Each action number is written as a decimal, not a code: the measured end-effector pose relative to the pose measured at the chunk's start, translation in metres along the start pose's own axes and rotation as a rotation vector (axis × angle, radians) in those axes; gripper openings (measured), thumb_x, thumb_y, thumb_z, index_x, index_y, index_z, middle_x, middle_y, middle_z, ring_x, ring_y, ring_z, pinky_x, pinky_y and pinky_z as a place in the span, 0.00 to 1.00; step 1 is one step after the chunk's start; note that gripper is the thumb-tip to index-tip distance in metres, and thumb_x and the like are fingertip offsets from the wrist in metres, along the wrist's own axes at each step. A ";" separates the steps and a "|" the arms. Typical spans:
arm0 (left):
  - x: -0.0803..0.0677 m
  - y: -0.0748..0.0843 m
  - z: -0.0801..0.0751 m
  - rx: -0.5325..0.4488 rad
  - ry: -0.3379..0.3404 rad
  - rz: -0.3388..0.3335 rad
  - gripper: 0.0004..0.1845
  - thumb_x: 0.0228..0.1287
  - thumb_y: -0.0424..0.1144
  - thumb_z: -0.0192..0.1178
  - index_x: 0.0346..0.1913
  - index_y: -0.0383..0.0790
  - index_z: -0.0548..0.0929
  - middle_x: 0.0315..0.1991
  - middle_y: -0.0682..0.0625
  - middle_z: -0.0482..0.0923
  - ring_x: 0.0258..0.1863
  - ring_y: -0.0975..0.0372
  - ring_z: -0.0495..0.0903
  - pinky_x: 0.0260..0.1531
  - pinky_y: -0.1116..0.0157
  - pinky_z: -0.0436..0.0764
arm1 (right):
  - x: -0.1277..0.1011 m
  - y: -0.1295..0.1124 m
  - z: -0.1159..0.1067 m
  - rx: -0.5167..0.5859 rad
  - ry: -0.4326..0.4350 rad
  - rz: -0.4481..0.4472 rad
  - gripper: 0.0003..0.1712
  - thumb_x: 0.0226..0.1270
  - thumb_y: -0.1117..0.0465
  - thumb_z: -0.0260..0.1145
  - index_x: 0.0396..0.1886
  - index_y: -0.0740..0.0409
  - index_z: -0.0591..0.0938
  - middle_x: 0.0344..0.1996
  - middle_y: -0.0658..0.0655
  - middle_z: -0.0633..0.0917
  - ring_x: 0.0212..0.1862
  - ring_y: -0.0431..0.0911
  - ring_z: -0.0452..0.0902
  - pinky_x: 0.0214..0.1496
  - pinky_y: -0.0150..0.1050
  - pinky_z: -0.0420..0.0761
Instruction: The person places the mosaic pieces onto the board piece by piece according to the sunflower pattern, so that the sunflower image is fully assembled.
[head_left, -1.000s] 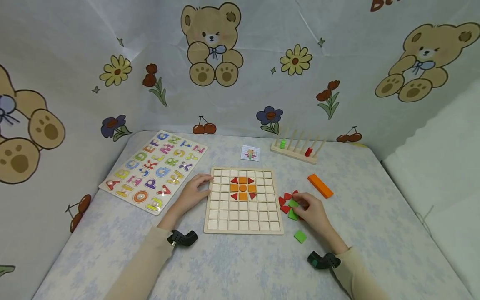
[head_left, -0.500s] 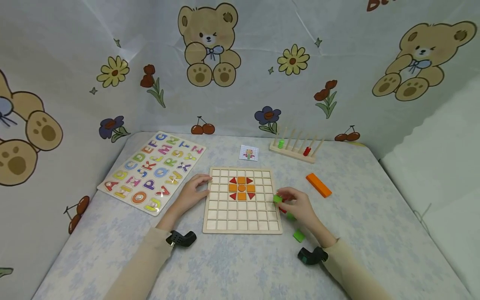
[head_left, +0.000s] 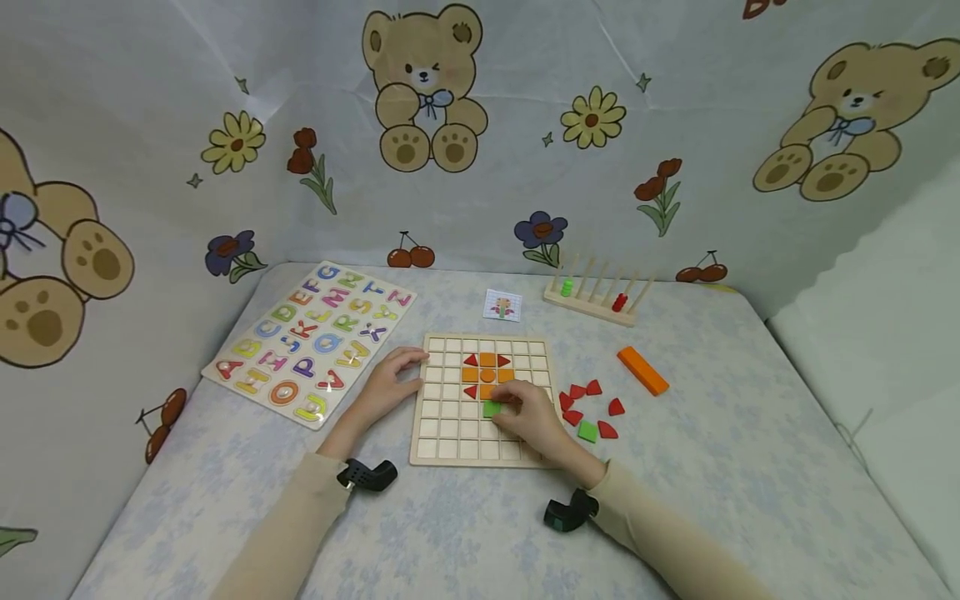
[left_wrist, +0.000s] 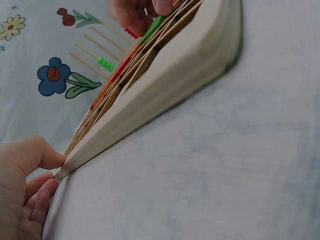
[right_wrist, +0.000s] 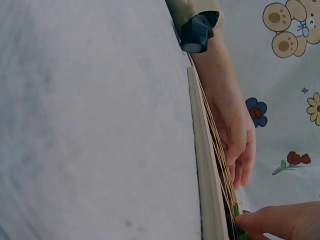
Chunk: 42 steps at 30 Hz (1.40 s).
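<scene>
A wooden grid board (head_left: 450,454) lies mid-table. On it, orange tiles (head_left: 487,360) form a cross, with red triangles (head_left: 471,391) at its corners; my right hand covers the lower right corner. My left hand (head_left: 388,385) touches the board's left edge with finger and thumb. My right hand (head_left: 531,417) pinches a green square tile (head_left: 491,409) at a cell just below the cross. The left wrist view shows that green tile (left_wrist: 152,30) tilted against the board under the right fingers. Right of the board lie red quarter-round pieces (head_left: 577,391) and another green square tile (head_left: 587,431).
A letter puzzle board (head_left: 307,346) lies at the left. Behind the grid board are a small pattern card (head_left: 502,305) and a wooden peg rack (head_left: 592,308) with green and red beads. An orange bar (head_left: 642,371) lies to the right. A bear-print cloth (head_left: 465,217) hangs behind.
My right hand has picked a green tile from the loose pieces and carried it left onto the board, below the orange cross. My left hand has stayed at the board's edge.
</scene>
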<state>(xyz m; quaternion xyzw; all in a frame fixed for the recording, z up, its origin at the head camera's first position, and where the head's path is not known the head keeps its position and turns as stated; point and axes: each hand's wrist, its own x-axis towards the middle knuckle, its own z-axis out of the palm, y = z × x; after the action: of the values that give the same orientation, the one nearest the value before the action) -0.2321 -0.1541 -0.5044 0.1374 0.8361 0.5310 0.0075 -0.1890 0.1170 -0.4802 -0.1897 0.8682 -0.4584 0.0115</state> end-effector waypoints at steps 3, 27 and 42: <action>0.000 0.002 0.000 0.003 0.004 -0.001 0.23 0.61 0.30 0.61 0.61 0.36 0.76 0.62 0.41 0.71 0.63 0.50 0.70 0.67 0.51 0.69 | 0.000 0.000 0.002 0.026 0.012 0.001 0.14 0.51 0.71 0.72 0.40 0.61 0.84 0.38 0.57 0.86 0.39 0.45 0.78 0.40 0.29 0.79; 0.001 0.003 0.002 0.023 0.000 -0.013 0.23 0.61 0.31 0.61 0.60 0.35 0.76 0.62 0.43 0.71 0.64 0.51 0.70 0.67 0.52 0.69 | -0.067 0.042 -0.083 -0.097 0.143 0.104 0.17 0.53 0.69 0.72 0.44 0.62 0.82 0.39 0.59 0.85 0.39 0.49 0.77 0.38 0.31 0.79; -0.001 0.001 0.001 0.017 0.005 -0.017 0.23 0.60 0.30 0.61 0.60 0.35 0.76 0.61 0.42 0.72 0.63 0.51 0.70 0.67 0.52 0.69 | -0.076 0.045 -0.087 -0.100 0.130 0.108 0.17 0.52 0.67 0.73 0.44 0.60 0.83 0.38 0.58 0.85 0.37 0.46 0.75 0.36 0.27 0.77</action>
<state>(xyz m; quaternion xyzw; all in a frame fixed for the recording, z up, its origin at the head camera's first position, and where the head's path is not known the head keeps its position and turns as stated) -0.2309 -0.1524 -0.5040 0.1292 0.8418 0.5241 0.0086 -0.1491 0.2342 -0.4775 -0.1127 0.8979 -0.4245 -0.0294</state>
